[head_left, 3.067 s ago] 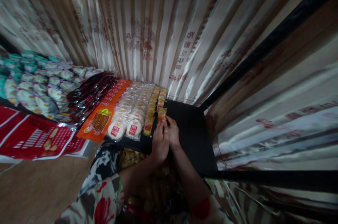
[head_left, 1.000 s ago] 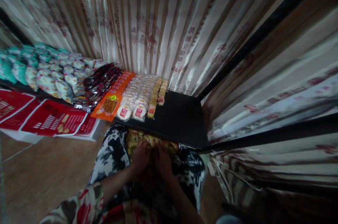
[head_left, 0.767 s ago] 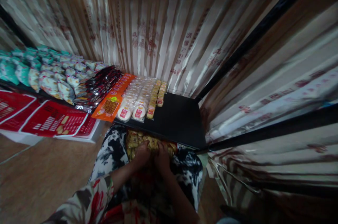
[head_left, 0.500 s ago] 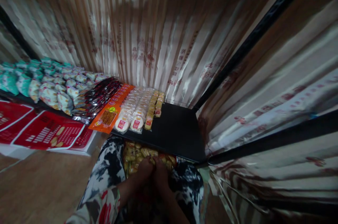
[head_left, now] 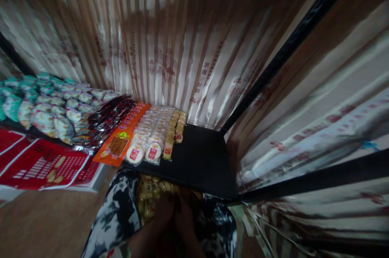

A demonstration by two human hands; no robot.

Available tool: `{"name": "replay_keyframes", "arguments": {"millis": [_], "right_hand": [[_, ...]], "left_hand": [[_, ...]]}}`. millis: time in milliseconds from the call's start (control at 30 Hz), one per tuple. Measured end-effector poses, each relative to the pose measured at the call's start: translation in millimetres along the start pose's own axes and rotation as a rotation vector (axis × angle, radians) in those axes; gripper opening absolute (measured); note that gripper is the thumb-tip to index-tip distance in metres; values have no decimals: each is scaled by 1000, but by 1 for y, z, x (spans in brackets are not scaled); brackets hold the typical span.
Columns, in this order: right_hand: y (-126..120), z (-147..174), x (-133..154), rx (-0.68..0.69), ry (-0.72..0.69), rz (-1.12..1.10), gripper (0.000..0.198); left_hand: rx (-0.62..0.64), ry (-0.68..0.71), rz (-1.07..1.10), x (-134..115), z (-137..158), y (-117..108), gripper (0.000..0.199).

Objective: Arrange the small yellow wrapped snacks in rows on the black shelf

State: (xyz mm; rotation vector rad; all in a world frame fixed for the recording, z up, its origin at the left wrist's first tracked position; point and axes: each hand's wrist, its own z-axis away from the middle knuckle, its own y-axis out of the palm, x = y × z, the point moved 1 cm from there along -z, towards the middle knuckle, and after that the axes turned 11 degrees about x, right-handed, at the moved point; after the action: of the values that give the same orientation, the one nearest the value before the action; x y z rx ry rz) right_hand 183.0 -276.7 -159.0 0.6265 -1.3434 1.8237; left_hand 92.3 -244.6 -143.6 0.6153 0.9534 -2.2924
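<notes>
Black shelf (head_left: pixel 200 165) before a pleated, character-printed curtain (head_left: pixel 194 35); two rows of gold packets (head_left: pixel 169 140) on it.
Black surface runs from these to the right end; the front edge lies near the knees (head_left: pixel 120 205), between them shadowed hands (head_left: pixel 165 207) at loose packets (head_left: pixel 147 193) (grasping or not, I cannot tell); red cracker labels (head_left: pixel 153 152) unreadably small.

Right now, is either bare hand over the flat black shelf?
No, left hand and right hand are at the gold-coloured snack packets below the shelf.

Rows of packaged snacks (head_left: pixel 154 150) along a black shelf (head_left: pixel 200 163) suggest a small shop or stall.
</notes>
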Motion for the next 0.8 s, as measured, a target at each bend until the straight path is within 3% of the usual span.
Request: {"name": "replay_keyframes", "arguments": {"millis": [100, 400, 633, 800], "right_hand": [[-5, 5, 9, -7, -4, -3, 43], [-3, 17, 25, -154, -46, -75, 41], [-21, 16, 35, -147, -96, -102, 33], [-45, 14, 43, -57, -154, -208, 29]], "left_hand": [[-61, 13, 137, 6, 1, 2, 30], [-70, 107, 497, 5, 19, -18, 19], [-56, 202, 432, 0, 40, -33, 19], [-217, 233, 390, 0, 45, -50, 28]]}}
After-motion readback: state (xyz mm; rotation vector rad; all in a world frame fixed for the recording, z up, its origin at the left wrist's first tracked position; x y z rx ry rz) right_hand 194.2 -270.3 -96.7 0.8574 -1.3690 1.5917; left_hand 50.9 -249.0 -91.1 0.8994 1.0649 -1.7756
